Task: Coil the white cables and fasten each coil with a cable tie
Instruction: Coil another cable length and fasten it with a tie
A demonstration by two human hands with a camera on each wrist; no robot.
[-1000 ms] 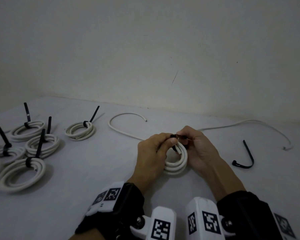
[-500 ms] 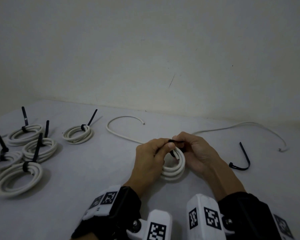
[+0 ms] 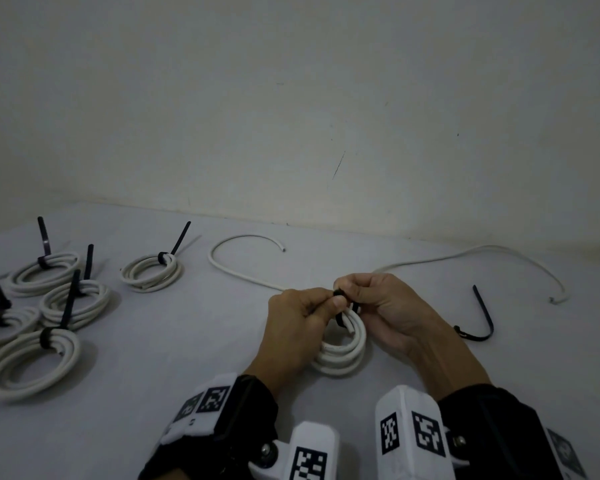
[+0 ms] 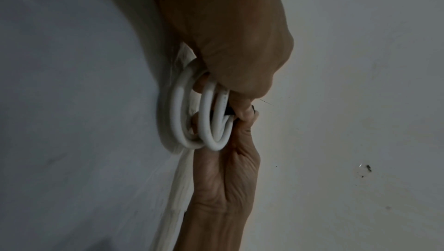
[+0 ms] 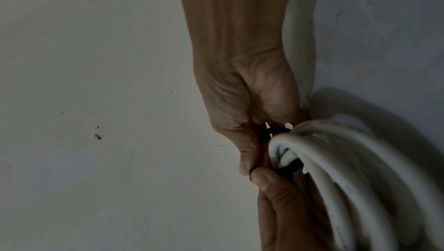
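Observation:
A white cable coil point(image 3: 343, 351) lies on the grey table between my hands. A black cable tie point(image 3: 341, 318) loops round its far side. My left hand point(image 3: 333, 301) and right hand point(image 3: 347, 289) meet above the coil, and both pinch the tie's ends with thumb and fingers. In the left wrist view the coil point(image 4: 209, 122) hangs below my left hand point(image 4: 242, 110), with the tie point(image 4: 229, 111) showing at the fingertips. In the right wrist view the tie point(image 5: 264, 135) arches over the coil point(image 5: 336, 160). How the tie's ends join is hidden by my fingers.
Several tied coils point(image 3: 149, 271) with upright black tie tails lie at the left. A loose white cable point(image 3: 243, 271) curves behind my hands and trails off to the right. A spare black cable tie point(image 3: 482, 317) lies right of my right hand. A wall stands behind the table.
Both hands stay on the coil, pinching the tie. Their fingertips have drawn closer together over its top. The coils at the left have not moved.

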